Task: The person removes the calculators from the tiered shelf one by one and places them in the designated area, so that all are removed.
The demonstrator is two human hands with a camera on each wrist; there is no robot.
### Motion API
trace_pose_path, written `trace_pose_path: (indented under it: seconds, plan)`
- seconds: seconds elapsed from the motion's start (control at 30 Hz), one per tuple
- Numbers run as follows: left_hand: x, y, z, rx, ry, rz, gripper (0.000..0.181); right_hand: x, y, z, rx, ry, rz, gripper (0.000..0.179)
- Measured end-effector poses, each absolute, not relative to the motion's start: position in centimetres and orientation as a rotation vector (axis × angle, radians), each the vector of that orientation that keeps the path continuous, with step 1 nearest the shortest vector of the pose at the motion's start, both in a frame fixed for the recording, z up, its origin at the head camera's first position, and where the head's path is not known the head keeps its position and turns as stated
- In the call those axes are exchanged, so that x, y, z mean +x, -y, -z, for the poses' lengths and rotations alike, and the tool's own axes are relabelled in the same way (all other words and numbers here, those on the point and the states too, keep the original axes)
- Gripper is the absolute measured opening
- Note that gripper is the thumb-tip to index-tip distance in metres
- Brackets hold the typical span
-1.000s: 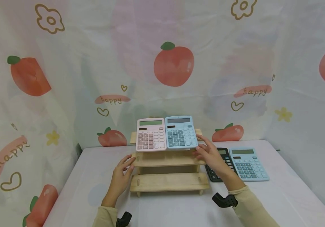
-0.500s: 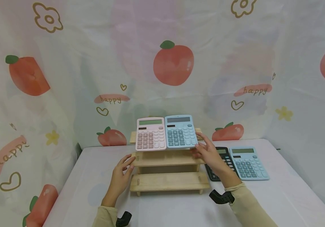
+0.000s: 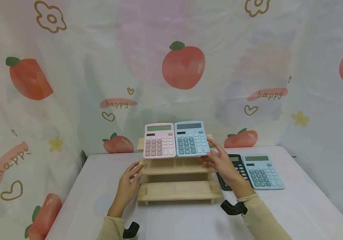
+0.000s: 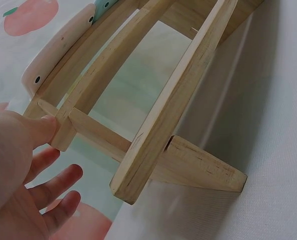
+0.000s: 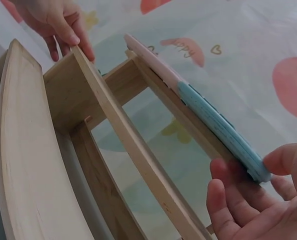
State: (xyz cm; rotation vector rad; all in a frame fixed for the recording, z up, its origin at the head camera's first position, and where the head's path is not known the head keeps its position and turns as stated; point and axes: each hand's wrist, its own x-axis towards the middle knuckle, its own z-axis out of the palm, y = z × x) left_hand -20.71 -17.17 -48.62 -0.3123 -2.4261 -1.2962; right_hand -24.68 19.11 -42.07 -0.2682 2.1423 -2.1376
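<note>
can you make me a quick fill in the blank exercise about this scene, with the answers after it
1. On the top shelf, the pink calculator stands beside a ____ calculator.
2. Of the three shelves, the left hand touches the ____ one.
3. In the head view, a ____ calculator on the table is partly hidden by the right hand.

Missing words: blue; middle; black.
</note>
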Motion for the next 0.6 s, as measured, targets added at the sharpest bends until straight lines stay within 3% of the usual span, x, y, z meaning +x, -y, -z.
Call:
trace_pose_path:
  seconds: [0.6]
  plan:
    - [-20.8, 17.2, 48.8, -0.314, 2.426, 1.302, 0.035, -23.6, -19.3, 42.5, -0.207, -2.178, 2.126, 0.059]
